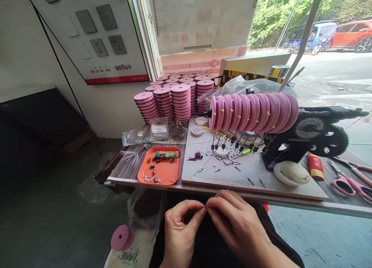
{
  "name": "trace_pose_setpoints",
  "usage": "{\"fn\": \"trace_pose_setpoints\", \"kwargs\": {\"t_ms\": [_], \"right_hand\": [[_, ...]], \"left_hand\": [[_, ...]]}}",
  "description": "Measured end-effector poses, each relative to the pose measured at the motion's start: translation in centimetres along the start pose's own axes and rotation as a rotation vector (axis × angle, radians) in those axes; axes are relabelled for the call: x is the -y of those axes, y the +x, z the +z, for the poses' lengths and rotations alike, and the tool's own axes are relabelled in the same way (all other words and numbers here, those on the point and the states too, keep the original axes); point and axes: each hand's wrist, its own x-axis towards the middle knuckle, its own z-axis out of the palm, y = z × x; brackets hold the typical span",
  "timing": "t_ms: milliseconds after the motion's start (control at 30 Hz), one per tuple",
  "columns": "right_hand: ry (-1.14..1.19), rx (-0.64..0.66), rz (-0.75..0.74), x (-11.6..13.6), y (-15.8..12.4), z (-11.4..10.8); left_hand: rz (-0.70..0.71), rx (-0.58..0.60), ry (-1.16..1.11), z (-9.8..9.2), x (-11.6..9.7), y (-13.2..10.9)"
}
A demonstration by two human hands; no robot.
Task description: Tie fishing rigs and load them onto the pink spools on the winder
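Note:
My left hand (183, 229) and my right hand (236, 219) meet fingertip to fingertip over my lap, just in front of the table edge. Both are closed in a pinch. Whatever lies between the fingertips is too small to make out. Beyond them is a pale work board (209, 174) with small dark swivel-like pieces, white beads (231, 150) and a yellow-green handled tool (249, 150) on it. Left of the board an orange tray (141, 171) holds small black parts, tiny metal bits and a green-and-clear item (167, 154).
A row of pink spools (252, 112) sits on a black geared winder (308, 132). Stacked pink spools (180, 101) stand behind. A white bowl (291, 173), a red-labelled cylinder (315, 166) and pink-handled scissors (344, 184) lie right. A bag with pink spools (120, 237) is below left.

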Motion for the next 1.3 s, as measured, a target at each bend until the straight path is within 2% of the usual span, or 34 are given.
{"fn": "trace_pose_setpoints", "kwargs": {"t_ms": [300,567,833,933,1000,1167,1300], "right_hand": [[0.003,0.004,0.005,-0.1,0.0,0.1],[-0.006,0.008,0.002,0.0,0.0,0.1],[-0.092,0.0,-0.02,0.3,0.2,0.0],[-0.113,0.016,-0.035,0.2,0.2,0.1],[-0.096,0.021,-0.027,0.0,0.1,0.2],[-0.021,-0.013,0.036,-0.4,-0.3,0.0],[0.022,-0.024,0.021,-0.3,-0.2,0.1]], "left_hand": [[0.0,-0.004,0.018,0.0,0.0,0.0],[0.055,-0.015,0.081,0.0,0.0,0.1],[0.349,-0.061,0.34,-0.1,-0.6,-0.1],[0.416,-0.07,0.377,-0.2,-0.9,-0.1],[0.395,-0.065,0.38,-0.2,-1.0,0.0],[0.21,-0.027,0.317,-0.3,-1.2,0.1],[0.169,0.01,0.294,-0.2,-1.2,0.0]]}}
